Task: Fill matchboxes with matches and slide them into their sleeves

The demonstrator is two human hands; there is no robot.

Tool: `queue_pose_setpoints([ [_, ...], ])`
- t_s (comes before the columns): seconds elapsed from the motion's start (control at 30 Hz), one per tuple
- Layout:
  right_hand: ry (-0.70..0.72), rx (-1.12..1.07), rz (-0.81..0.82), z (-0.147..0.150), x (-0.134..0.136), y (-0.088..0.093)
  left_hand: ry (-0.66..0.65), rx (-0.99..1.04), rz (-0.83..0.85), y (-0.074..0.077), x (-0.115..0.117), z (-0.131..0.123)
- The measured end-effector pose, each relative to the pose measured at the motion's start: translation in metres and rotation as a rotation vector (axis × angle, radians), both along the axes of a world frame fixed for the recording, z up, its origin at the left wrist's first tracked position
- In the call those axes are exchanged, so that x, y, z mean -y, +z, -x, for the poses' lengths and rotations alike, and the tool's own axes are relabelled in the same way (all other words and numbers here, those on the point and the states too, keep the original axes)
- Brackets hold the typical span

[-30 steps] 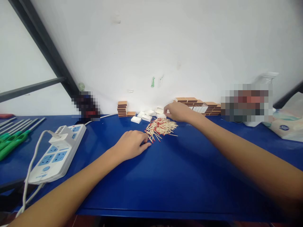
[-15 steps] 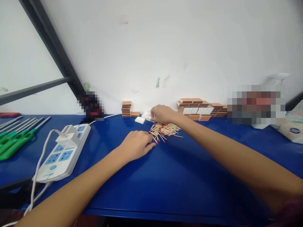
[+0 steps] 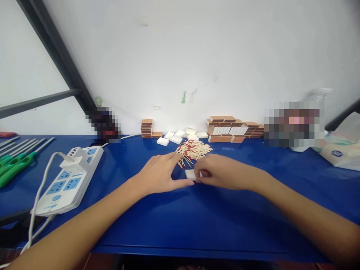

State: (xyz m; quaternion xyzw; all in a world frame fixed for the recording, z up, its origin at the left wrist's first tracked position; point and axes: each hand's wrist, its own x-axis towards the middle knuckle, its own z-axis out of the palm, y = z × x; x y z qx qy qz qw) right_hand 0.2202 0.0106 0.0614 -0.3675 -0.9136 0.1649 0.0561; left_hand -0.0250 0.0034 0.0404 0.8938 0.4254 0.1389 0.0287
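Note:
My right hand (image 3: 221,171) is closed on the right end of a small white matchbox tray (image 3: 190,174) just above or on the blue tabletop. Close to the tray's left side, my left hand (image 3: 164,174) is open, thumb and fingers spread apart. Behind both hands lies a loose pile of red-tipped matches (image 3: 197,149). More white matchbox trays (image 3: 176,139) are scattered between the pile and the wall. Whether the held tray has anything inside is hidden by the fingers.
Brown matchboxes stand in a short stack (image 3: 146,128) at the back left and in a larger stack (image 3: 227,129) at the back right. A white power strip (image 3: 67,183) with cables and green-handled tools (image 3: 17,165) lie left. A tissue pack (image 3: 337,150) is far right.
My right hand has come back from the white trays by the wall, bringing one tray toward me. My left hand has opened, its thumb now apart from the fingers. The view has shifted slightly.

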Motion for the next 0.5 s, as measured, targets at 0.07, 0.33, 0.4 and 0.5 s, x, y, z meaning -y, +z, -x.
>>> queue_pose_setpoints([
  [0.07,-0.01,-0.081,0.07,-0.01,0.006,-0.008,-0.073,-0.001,0.042,-0.002,0.006,-0.006],
  [0.33,-0.328,-0.093,-0.09,-0.051,-0.045,-0.038,-0.154,0.073,0.091,-0.016,0.004,-0.012],
  [0.4,-0.315,-0.072,-0.048,-0.052,-0.046,-0.04,-0.155,0.103,0.105,-0.018,0.001,-0.011],
  [0.5,-0.29,-0.099,-0.055,-0.045,-0.032,-0.032,-0.151,0.135,0.124,-0.02,-0.003,-0.009],
])
